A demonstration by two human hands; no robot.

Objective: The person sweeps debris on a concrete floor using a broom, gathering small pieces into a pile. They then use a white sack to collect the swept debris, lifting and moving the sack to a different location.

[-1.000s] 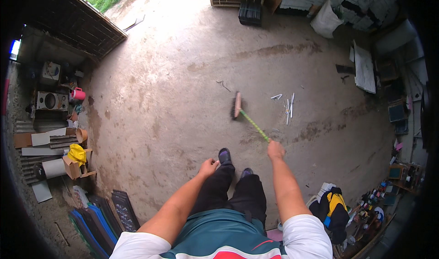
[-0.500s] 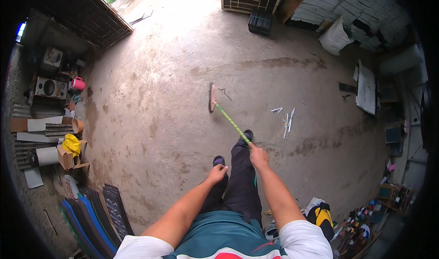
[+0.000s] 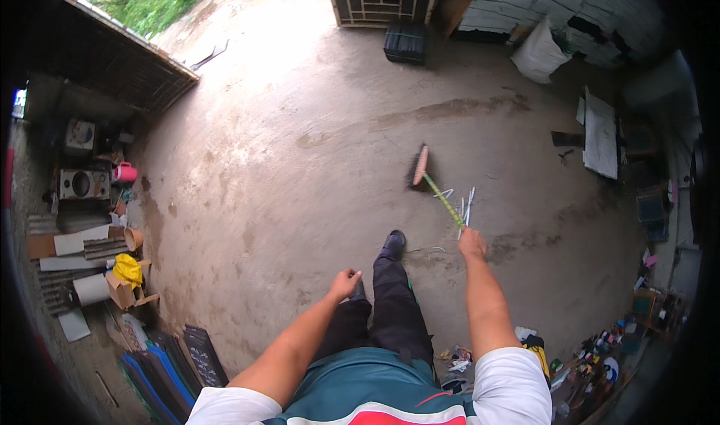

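My right hand (image 3: 472,243) is wrapped round the green and yellow handle of a broom (image 3: 446,201). The broom's pinkish-orange head (image 3: 421,165) is beyond my feet, its dark bristles facing left and blurred. Close by the handle, thin white strips (image 3: 470,204) lie on the floor, partly behind the handle and hand. My left hand (image 3: 346,284) hangs in front of my left leg, fingers curled, with nothing visible in it.
Stacked household goods, with a pink jug (image 3: 124,172) and a yellow bag (image 3: 127,270), line the left wall. Dark boards (image 3: 202,354) lean at lower left. A black bundle (image 3: 406,42) and a white sack (image 3: 540,53) stand at the back. Small items (image 3: 592,365) clutter the lower right.
The broom and my right hand have swung to the right, toward the white strips. My left hand stays near my left leg. My feet and the view have shifted slightly.
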